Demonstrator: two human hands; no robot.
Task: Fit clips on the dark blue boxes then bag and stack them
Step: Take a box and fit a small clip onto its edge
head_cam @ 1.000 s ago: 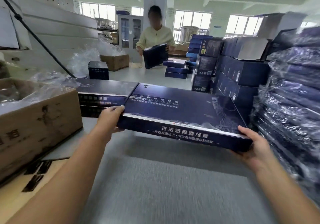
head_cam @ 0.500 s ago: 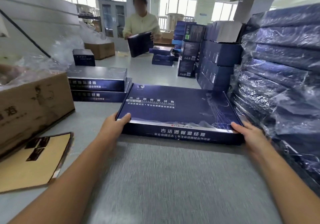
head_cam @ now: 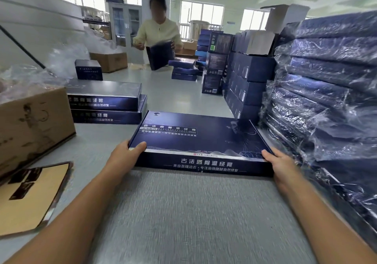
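Dark blue box (head_cam: 201,139) flat on grey table (head_cam: 183,212), beside bagged stack (head_cam: 330,92); left hand (head_cam: 124,155) and right hand (head_cam: 282,164) gripping near corners, thumbs on lid.

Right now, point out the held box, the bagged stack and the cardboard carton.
held box (head_cam: 195,137), head view, its top face
bagged stack (head_cam: 326,92), head view, wrapped side
cardboard carton (head_cam: 34,125), head view, near side
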